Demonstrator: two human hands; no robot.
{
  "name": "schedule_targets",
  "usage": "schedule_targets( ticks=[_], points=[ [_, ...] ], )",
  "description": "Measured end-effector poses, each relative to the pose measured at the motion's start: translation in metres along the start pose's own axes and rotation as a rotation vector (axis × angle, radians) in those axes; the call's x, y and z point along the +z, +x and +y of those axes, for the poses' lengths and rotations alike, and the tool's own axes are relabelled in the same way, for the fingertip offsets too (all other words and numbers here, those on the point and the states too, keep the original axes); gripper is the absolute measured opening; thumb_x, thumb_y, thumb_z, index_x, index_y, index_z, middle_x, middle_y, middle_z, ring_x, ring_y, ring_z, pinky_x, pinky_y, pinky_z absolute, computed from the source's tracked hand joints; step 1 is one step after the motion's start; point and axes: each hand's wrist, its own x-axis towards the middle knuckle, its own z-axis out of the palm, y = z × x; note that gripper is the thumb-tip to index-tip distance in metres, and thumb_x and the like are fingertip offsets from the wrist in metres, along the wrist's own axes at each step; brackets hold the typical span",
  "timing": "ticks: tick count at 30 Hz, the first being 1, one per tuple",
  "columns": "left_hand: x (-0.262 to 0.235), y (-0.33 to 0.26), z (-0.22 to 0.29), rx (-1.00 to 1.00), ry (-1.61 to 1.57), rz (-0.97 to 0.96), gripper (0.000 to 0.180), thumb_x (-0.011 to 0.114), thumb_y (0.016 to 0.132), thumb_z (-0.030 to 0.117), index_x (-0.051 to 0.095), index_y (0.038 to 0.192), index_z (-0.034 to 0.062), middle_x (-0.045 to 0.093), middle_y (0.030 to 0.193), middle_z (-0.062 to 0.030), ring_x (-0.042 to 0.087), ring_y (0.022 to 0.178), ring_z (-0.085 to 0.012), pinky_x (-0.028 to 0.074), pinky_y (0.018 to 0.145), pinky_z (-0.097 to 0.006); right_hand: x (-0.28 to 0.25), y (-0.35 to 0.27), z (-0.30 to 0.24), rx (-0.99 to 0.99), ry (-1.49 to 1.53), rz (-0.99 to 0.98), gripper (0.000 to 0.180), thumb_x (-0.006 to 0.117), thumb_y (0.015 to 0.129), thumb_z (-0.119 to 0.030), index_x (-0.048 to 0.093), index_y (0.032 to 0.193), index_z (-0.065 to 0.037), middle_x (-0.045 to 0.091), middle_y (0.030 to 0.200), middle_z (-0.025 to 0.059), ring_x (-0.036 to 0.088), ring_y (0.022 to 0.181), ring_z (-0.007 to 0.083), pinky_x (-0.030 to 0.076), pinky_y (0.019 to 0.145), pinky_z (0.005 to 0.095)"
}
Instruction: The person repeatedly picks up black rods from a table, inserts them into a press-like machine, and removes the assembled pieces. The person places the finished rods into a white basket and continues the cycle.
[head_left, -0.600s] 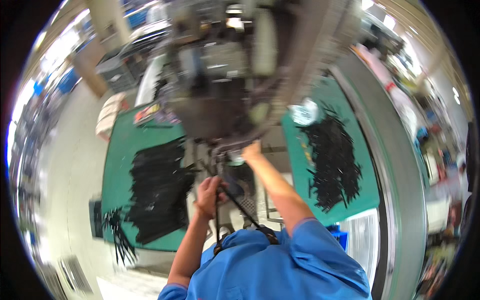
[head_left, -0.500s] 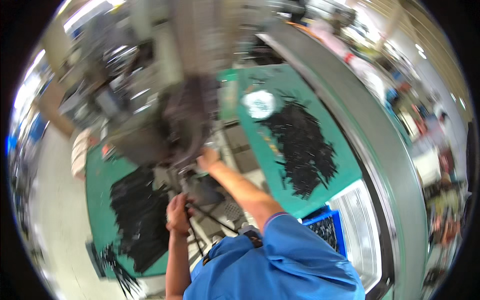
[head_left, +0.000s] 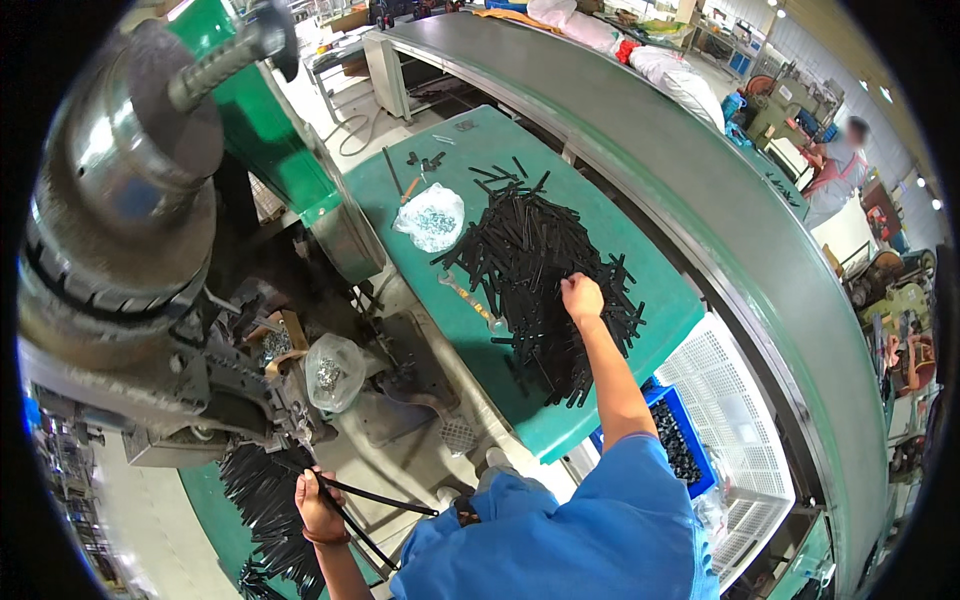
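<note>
My left hand (head_left: 318, 508) is closed around long black strips (head_left: 378, 497), low beside the metal head of a large machine (head_left: 110, 240). The strips spread from the hand toward my body, and their far ends reach the machine. My right hand (head_left: 582, 298) is at a heap of short black strips (head_left: 535, 240) on the green table (head_left: 640, 325) to the right. Its fingers are pressed together among the strips; the fingertips are partly hidden, so what they pinch does not show. More long black strips (head_left: 270, 515) lie on a green surface beneath the machine, beside my left hand.
A bag of small metal parts (head_left: 432, 218) lies by the heap, another bag (head_left: 335, 372) by the machine. A blue crate (head_left: 672, 440) and white basket (head_left: 735, 420) stand near right. A conveyor (head_left: 690, 170) curves behind the table; a person (head_left: 840, 175) is far right.
My right hand has moved from the machine to the heap on the right table. My left hand stays low by the machine, still holding strips. The view has shifted and sharpened.
</note>
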Motion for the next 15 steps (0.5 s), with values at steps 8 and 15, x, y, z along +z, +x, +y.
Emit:
schedule_targets(
  ticks=[8,15],
  points=[
    [0.013,0.004,0.005,0.014,0.033,0.100,0.019,0.052,0.093,0.029,0.054,0.093,0.0104,0.062,0.073,-0.0044,0.048,0.047,-0.0092,0.039,0.040,-0.022,0.036,0.041,-0.086,0.298,-0.121,-0.219,0.050,0.071,0.072,-0.045,0.065,0.100,-0.004,0.065,0.103,0.0137,0.063,0.098,0.0277,0.051,0.082,0.0367],
    [0.013,0.006,-0.003,0.055,0.027,0.126,0.020,0.053,0.092,0.027,0.056,0.092,0.0067,0.063,0.072,-0.0067,0.048,0.044,-0.0102,0.038,0.039,-0.022,0.018,0.035,-0.088,0.229,-0.194,-0.313,0.040,0.071,0.073,-0.035,0.067,0.098,-0.004,0.066,0.102,0.0145,0.064,0.096,0.0280,0.052,0.080,0.0372]
  ],
)
